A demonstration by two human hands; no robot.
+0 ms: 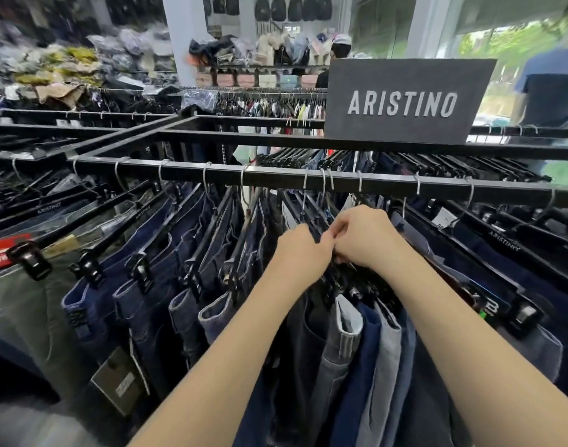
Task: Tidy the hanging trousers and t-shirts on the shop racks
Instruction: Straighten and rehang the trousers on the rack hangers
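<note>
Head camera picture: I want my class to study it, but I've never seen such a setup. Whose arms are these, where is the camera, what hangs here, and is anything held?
There is no machine here. A person wears one wide-angle camera on the head, looking forward and down, so the two bare arms are their own. The black rail carries trousers on clip hangers, below an ARISTINO sign. The right hand curls its fingers round the bunched hanger tops. The left hand meets it there, but its grip is hidden.
</note>
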